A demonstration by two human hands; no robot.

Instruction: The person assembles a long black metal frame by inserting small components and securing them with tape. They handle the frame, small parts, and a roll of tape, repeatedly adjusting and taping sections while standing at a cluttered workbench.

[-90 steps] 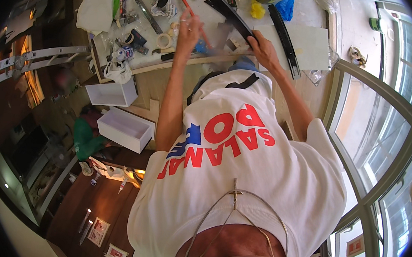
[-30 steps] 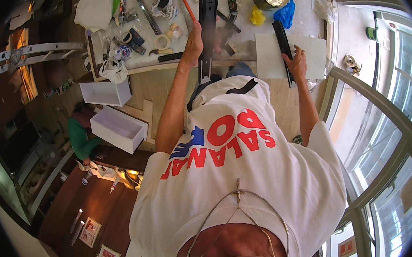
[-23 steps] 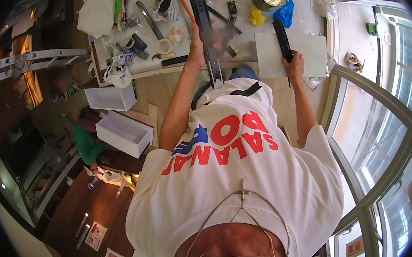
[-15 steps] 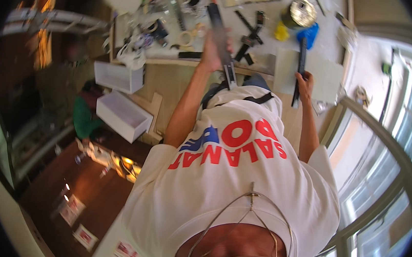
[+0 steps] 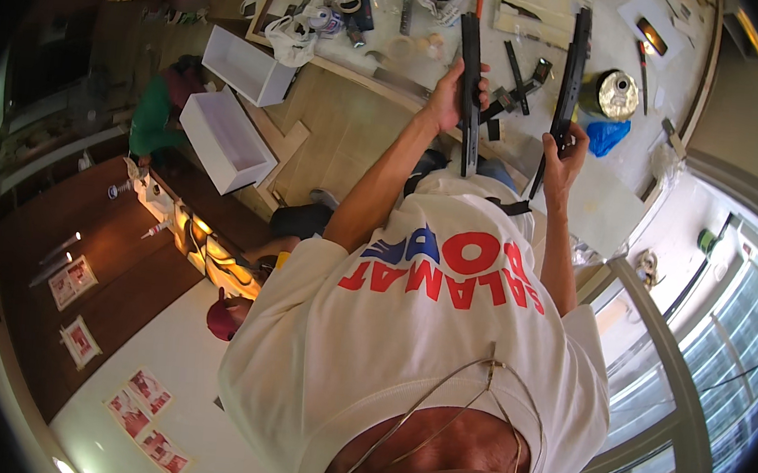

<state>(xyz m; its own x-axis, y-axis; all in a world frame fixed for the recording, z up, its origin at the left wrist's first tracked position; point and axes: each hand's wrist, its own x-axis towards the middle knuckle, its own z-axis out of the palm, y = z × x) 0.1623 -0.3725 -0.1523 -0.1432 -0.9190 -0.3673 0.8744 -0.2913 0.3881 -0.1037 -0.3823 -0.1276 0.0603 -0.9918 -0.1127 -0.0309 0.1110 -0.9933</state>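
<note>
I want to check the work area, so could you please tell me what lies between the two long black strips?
In the head view, between the left strip and right strip, smaller black pieces lie on the white table.

Matt black bars above a cluttered pale worktop

2 long bars, one (image 5: 470, 82) and another (image 5: 573, 73), look matt black, perhaps metal or plastic. A shiny metal tin (image 5: 613, 93) and crumpled glossy blue plastic (image 5: 606, 136) are seen on the smooth pale worktop (image 5: 606, 211); the shirt (image 5: 425, 331) is soft white cloth.

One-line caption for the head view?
Left hand and right hand each hold a long black bar upright above the cluttered workbench.
</note>
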